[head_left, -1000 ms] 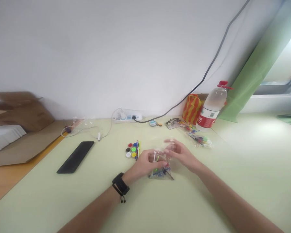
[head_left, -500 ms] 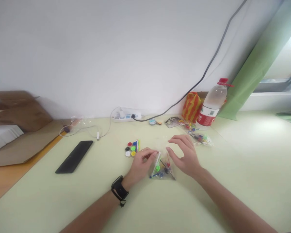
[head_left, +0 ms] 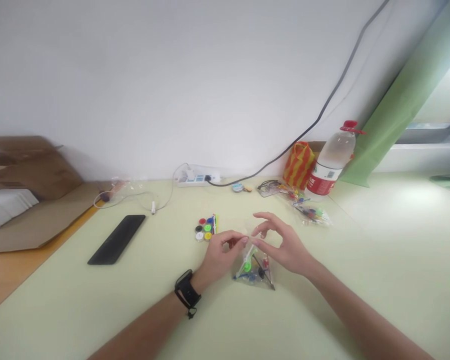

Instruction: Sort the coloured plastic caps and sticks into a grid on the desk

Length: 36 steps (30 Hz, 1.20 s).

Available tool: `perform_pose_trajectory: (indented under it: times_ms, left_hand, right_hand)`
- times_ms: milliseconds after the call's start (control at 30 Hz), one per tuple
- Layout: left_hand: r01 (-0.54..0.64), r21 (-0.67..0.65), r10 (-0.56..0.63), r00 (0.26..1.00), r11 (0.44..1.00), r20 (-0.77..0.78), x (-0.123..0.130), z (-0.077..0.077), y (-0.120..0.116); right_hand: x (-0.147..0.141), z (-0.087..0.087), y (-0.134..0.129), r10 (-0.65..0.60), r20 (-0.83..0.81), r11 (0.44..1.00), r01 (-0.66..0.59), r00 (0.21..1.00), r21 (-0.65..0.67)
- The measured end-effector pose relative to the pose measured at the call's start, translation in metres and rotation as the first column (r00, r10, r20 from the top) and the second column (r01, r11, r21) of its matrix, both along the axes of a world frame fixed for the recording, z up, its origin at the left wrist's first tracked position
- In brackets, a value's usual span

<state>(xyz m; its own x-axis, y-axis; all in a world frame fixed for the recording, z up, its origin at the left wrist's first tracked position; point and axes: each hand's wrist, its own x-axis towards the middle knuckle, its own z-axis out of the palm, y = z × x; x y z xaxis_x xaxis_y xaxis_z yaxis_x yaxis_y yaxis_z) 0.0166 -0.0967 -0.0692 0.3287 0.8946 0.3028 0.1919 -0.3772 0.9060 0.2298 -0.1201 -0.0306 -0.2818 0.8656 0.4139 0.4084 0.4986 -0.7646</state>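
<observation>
Clear plastic it was, the bag (head_left: pixel 254 279) of parts near the coloured discs (head_left: pixel 207 228), its top pinched by the left hand (head_left: pixel 219 256), the right hand (head_left: pixel 288 249) curled close, its fingers' grip impossible to tell!

Clear bag (head_left: pixel 255 282) of coloured parts (head_left: pixel 247 267) in left fingers (head_left: pixel 230 234), right fingers (head_left: pixel 267 248) at its top

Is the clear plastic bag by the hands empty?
No, the clear plastic bag has things inside: green, black and blue pieces show through it.
</observation>
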Motion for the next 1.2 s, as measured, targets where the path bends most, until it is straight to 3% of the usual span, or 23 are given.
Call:
perform_pose_trajectory:
  times_ms: [133, 233, 433, 767, 833, 933, 1000, 1100, 1200]
  left_hand:
    - [-0.023, 0.026, 0.023, 1.0, 0.999, 0.006, 0.0, -0.002, 0.0]
    - [-0.034, 0.05, 0.034, 0.999, 0.998, 0.012, 0.001, -0.004, 0.0]
    - [-0.091, 0.109, 0.088, 0.996, 0.99, 0.033, 0.0, -0.004, -0.001]
    - [-0.07, 0.125, 0.064, 0.997, 0.99, 0.05, 0.001, -0.003, -0.009]
    - [-0.076, 0.105, 0.069, 0.995, 0.992, 0.072, 0.001, -0.005, -0.009]
    - [-0.11, 0.079, 0.097, 0.984, 0.991, 0.153, 0.002, -0.007, -0.009]
    - [-0.109, 0.054, 0.094, 0.972, 0.993, 0.217, 0.003, -0.007, -0.01]
    - [-0.027, -0.023, 0.033, 0.964, 0.999, 0.264, 0.003, -0.004, -0.011]
    - [0.116, -0.161, -0.07, 0.96, 0.98, 0.269, 0.002, -0.001, -0.007]
  right_hand:
    - [-0.001, 0.004, 0.0, 0.058, -0.091, 0.99, -0.069, 0.994, -0.122]
    - [0.0, 0.002, 0.001, 0.076, -0.099, 0.986, -0.09, 0.992, -0.142]
    - [0.0, -0.004, 0.002, 0.014, 0.013, 1.0, -0.014, 1.0, -0.011]
    - [0.002, -0.002, 0.0, 0.046, 0.039, 0.996, -0.049, 0.998, 0.073]
    - [0.002, -0.002, 0.0, 0.001, 0.024, 0.992, -0.004, 1.0, 0.126]
    - [0.002, -0.003, 0.002, -0.144, -0.086, 0.974, 0.157, 0.986, 0.166]
    - [0.003, -0.004, 0.005, -0.142, -0.175, 0.987, 0.153, 0.974, 0.053]
    - [0.002, -0.006, 0.009, 0.029, -0.254, 0.973, -0.085, 0.967, -0.214]
    - [-0.001, -0.007, 0.01, 0.084, -0.276, 0.939, -0.169, 0.958, -0.301]
